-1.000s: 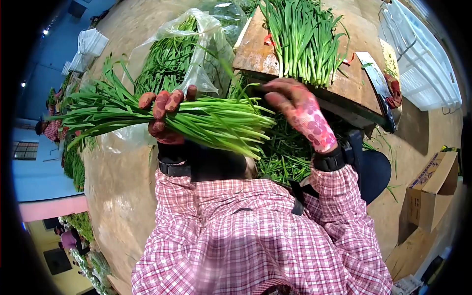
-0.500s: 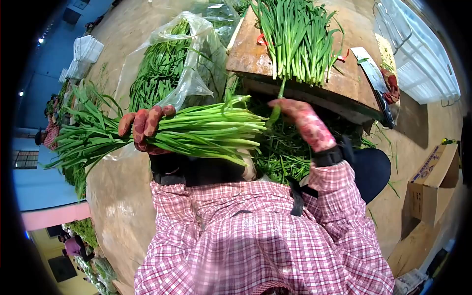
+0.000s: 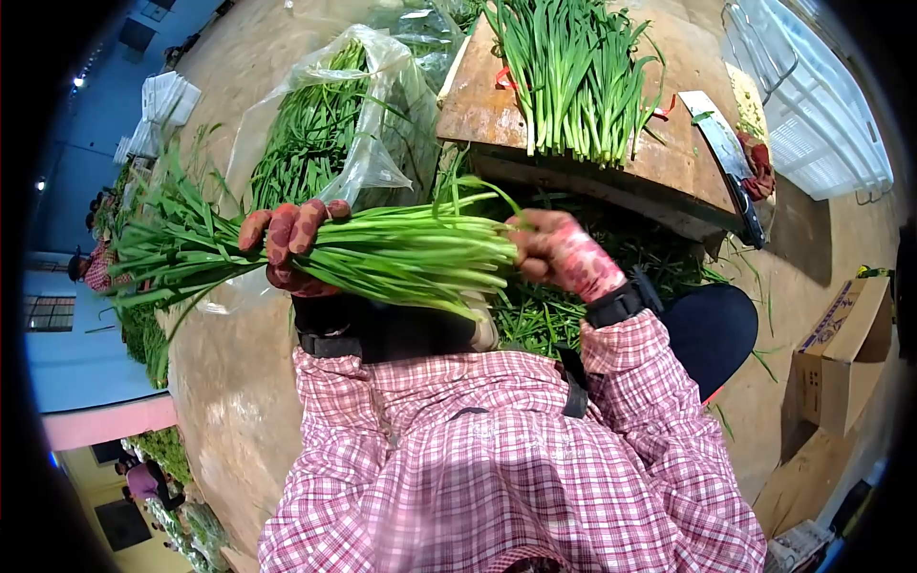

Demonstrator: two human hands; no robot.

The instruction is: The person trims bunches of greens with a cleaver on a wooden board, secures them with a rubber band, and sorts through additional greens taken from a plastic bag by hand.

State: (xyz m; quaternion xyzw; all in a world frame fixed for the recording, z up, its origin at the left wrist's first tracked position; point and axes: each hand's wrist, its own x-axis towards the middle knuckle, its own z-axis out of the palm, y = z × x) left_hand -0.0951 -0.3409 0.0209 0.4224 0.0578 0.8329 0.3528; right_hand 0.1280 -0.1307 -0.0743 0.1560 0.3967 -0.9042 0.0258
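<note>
My left hand, in a red patterned glove, is wrapped round a bunch of garlic chives. The leaves fan out to the left and the pale stem ends point right. At those stem ends is my right hand, gloved alike, its fingers curled closed on the tips of some stalks; exactly how many it pinches is hidden. Beyond it, a pile of garlic chives with red ties lies on a wooden board, stems towards me.
A knife lies at the board's right side beside a reddish bundle. An open plastic bag of greens stands at the left. Loose trimmings cover the floor below my hands. White crates and a cardboard box are at right.
My right hand has moved down and slightly left, from holding a loose leaf off the bunch to closing at the stem ends. My left hand keeps its grip, shifted slightly right.
</note>
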